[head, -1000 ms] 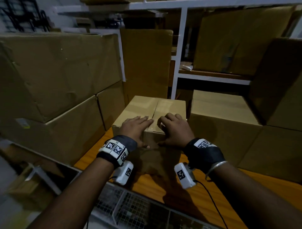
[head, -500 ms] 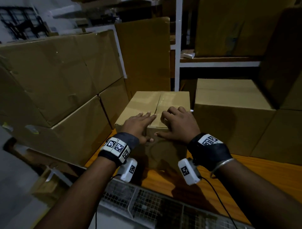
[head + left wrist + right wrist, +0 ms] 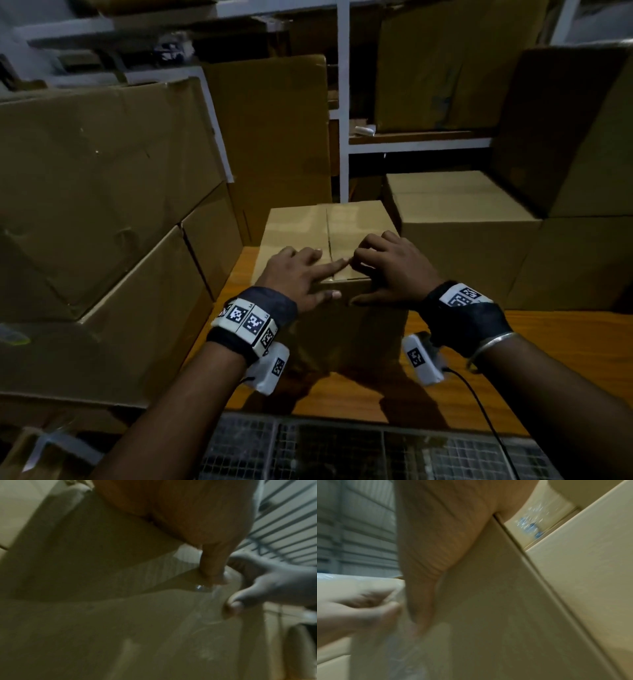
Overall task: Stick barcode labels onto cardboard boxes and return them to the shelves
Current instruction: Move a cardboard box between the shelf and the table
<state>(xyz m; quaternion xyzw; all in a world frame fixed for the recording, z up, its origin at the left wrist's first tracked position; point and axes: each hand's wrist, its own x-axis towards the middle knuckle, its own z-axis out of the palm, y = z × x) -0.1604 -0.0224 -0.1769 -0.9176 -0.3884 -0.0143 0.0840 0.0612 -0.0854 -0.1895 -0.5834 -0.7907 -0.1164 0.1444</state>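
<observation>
A small brown cardboard box (image 3: 308, 229) stands on the orange shelf board (image 3: 555, 359). My left hand (image 3: 329, 277) lies flat on its top near edge, index finger stretched across the centre seam and thumb on the front face. My right hand (image 3: 363, 279) straddles the same edge: bent fingers press their tips on the top, and the thumb lies along the front. In the left wrist view my left thumb (image 3: 212, 563) presses the box edge over clear tape. The right wrist view shows my right thumb (image 3: 423, 588) against the box front (image 3: 496, 615). I can make out no label.
Large stacked cartons (image 3: 102, 188) crowd the left. A lower carton (image 3: 462, 233) and a tall dark one (image 3: 565, 130) stand at the right. An upright carton (image 3: 274, 137) and a white shelf post (image 3: 342, 102) are behind. Wire mesh (image 3: 342, 452) runs along the front.
My left index finger has stretched right across the seam toward the right fingertips. Both hands stay on the box's near edge. The head view has shifted slightly.
</observation>
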